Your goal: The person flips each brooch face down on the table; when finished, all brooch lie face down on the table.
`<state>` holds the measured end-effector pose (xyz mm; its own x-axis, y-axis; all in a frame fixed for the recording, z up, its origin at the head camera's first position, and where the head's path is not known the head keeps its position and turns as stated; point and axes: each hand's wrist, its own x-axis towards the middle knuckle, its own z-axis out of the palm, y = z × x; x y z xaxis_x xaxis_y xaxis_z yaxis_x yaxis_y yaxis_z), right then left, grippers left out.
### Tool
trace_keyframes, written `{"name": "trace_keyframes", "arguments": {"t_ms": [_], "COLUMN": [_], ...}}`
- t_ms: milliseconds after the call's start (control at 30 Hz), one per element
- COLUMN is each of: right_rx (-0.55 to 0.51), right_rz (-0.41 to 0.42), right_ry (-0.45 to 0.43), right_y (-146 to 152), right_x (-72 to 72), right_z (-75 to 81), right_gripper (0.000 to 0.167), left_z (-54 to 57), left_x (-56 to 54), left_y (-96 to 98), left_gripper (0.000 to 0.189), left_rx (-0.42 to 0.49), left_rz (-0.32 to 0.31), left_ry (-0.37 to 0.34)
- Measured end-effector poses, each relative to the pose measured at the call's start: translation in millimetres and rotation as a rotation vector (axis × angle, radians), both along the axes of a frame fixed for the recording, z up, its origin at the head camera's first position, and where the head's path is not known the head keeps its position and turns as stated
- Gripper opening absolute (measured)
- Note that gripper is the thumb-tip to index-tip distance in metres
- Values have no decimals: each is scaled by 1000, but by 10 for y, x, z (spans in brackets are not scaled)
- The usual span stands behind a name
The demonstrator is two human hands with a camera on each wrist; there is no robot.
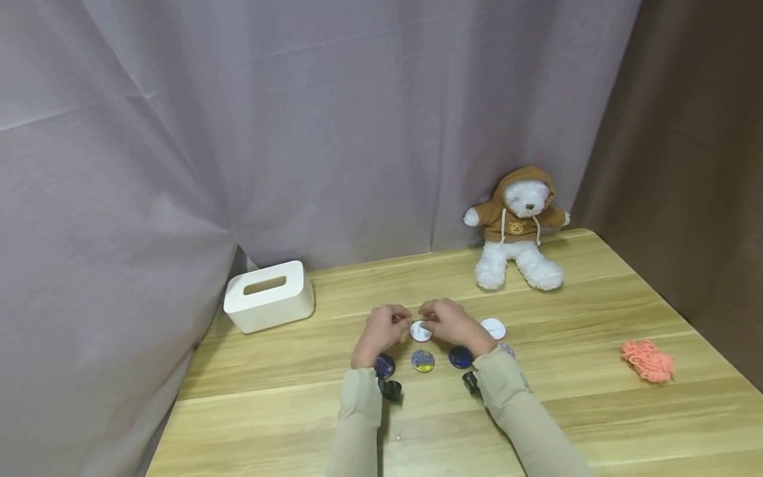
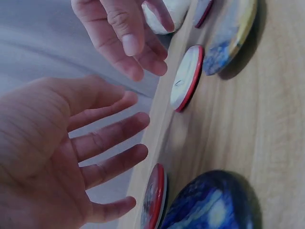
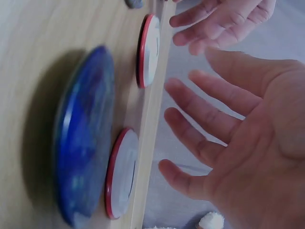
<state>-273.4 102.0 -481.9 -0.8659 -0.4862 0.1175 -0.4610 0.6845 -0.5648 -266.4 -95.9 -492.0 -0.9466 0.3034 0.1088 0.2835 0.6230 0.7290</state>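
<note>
My left hand (image 1: 384, 329) and my right hand (image 1: 456, 324) hover on either side of a white round badge (image 1: 420, 331) with a red rim. In the left wrist view, the fingers of the left hand (image 2: 57, 148) are spread and loosely bent, holding nothing. Across from it in the right wrist view, the right hand (image 3: 248, 129) also has loose, parted fingers around nothing. The white badge (image 3: 151, 50) lies flat on the table near the fingertips. Nearer the wrists are a yellow-and-blue badge (image 1: 423, 361), a swirled dark blue badge (image 2: 209, 202) and a glossy blue badge (image 3: 88, 138).
Another white badge (image 1: 493, 328) lies right of the right hand, with a purplish badge (image 1: 508, 350) partly behind the sleeve. A white tissue box (image 1: 269, 298) stands back left. At the back right sits a teddy bear (image 1: 518, 228); coral yarn (image 1: 648, 361) lies far right.
</note>
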Motion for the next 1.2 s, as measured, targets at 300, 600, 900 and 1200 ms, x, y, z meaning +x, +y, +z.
{"name": "trace_keyframes", "arguments": {"t_ms": [300,600,900,1200], "right_rx": [-75,-50,-29,11], "right_rz": [5,30,32,32], "right_ry": [-7,-10,-29,-12], "right_y": [-115,-278,-491,-669], "right_x": [27,58,54,41], "right_z": [28,50,58,34], "right_gripper": [28,30,34,34], "left_z": [38,53,13,1], "left_x": [9,43,96,154], "left_y": [-118,-181,-351,-493], "left_gripper": [25,25,26,32], "left_rx": [103,50,26,-18], "left_rz": [-6,19,40,69], "left_ry": [-44,-27,-12,3]}}
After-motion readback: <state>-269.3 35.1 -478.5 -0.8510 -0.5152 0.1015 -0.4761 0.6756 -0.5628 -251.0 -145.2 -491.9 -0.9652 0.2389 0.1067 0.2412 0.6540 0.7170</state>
